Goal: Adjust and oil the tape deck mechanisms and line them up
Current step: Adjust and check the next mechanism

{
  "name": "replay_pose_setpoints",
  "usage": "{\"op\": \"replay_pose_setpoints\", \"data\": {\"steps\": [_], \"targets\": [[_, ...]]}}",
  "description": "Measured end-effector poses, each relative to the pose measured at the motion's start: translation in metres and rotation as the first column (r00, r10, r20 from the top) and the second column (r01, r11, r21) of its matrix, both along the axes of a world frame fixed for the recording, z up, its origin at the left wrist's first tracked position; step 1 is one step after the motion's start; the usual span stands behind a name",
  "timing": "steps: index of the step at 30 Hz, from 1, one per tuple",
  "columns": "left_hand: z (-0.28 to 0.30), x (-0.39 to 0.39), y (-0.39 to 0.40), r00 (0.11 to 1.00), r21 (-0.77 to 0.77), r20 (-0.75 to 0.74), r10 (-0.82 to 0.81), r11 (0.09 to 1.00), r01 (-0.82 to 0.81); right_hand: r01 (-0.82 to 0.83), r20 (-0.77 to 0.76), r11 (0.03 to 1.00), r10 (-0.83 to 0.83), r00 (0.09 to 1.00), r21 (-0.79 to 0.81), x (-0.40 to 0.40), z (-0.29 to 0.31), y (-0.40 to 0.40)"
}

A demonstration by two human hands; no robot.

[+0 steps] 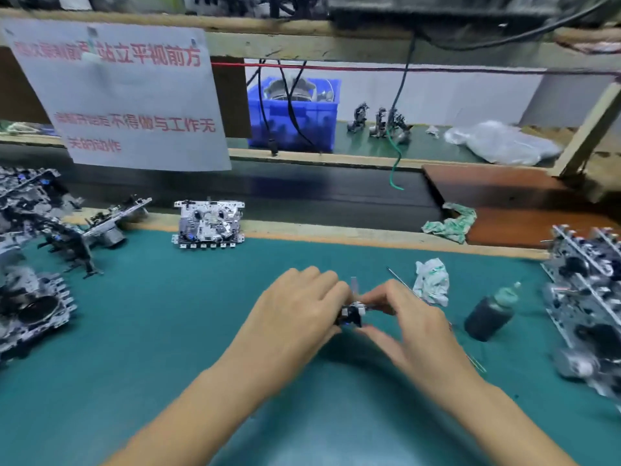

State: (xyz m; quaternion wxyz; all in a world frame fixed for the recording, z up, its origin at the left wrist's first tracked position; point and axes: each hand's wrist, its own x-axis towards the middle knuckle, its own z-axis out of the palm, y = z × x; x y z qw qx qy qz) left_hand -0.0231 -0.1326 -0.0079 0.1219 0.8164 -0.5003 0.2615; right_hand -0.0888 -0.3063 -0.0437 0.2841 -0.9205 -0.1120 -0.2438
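Observation:
Both my hands meet over the middle of the green mat [168, 331]. My left hand [295, 307] and my right hand [403, 317] pinch a small black and silver mechanism part [353, 314] between their fingertips; most of it is hidden by the fingers and blurred. One tape deck mechanism [209, 224] stands upright at the mat's far edge. Several more mechanisms lie in a heap on the left [37, 264] and in a row on the right [584, 304]. A dark oil bottle [490, 314] with a green nozzle stands right of my right hand.
A crumpled white cloth [431, 282] and a thin metal rod [401, 280] lie behind my right hand. Another cloth [450, 223] sits on the wooden ledge. Beyond are a dark conveyor belt [302, 190], a blue bin [294, 114] and a hanging paper sign [124, 95].

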Motion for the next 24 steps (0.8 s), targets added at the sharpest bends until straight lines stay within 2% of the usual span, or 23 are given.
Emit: {"op": "replay_pose_setpoints", "data": {"steps": [2,4,7,9,11,13,15,24], "targets": [[-0.014,-0.009,-0.029,0.996,-0.031,0.08,-0.047,0.998,0.05,0.077,0.061,0.982,-0.068,0.996,-0.174,-0.018,-0.006,-0.026],[-0.032,-0.018,-0.05,0.98,-0.053,0.167,-0.107,0.992,0.117,0.099,0.081,0.924,-0.074,0.994,-0.369,-0.032,-0.012,-0.046],[-0.054,-0.021,-0.062,0.955,-0.013,0.196,-0.224,0.973,0.231,0.102,0.093,0.866,-0.064,0.994,-0.489,-0.047,-0.024,-0.061],[-0.065,-0.015,-0.058,0.956,0.009,0.082,-0.281,0.96,0.281,0.119,0.072,0.875,-0.096,0.993,-0.468,-0.053,-0.032,-0.066],[-0.072,-0.005,-0.047,0.95,-0.011,-0.169,-0.262,0.964,0.264,0.135,0.045,0.892,-0.128,0.991,-0.431,-0.057,-0.039,-0.069],[-0.074,0.005,-0.033,0.87,-0.013,-0.448,-0.204,0.975,0.222,0.14,0.03,0.904,-0.14,0.99,-0.403,-0.057,-0.04,-0.072],[-0.079,0.01,-0.027,0.761,0.005,-0.63,-0.157,0.979,0.206,0.149,0.027,0.919,-0.15,0.988,-0.364,-0.057,-0.041,-0.072],[-0.085,0.012,-0.032,0.647,-0.123,-0.732,-0.214,0.975,0.184,0.24,0.034,0.964,-0.237,0.971,-0.111,-0.056,-0.047,-0.076]]}}
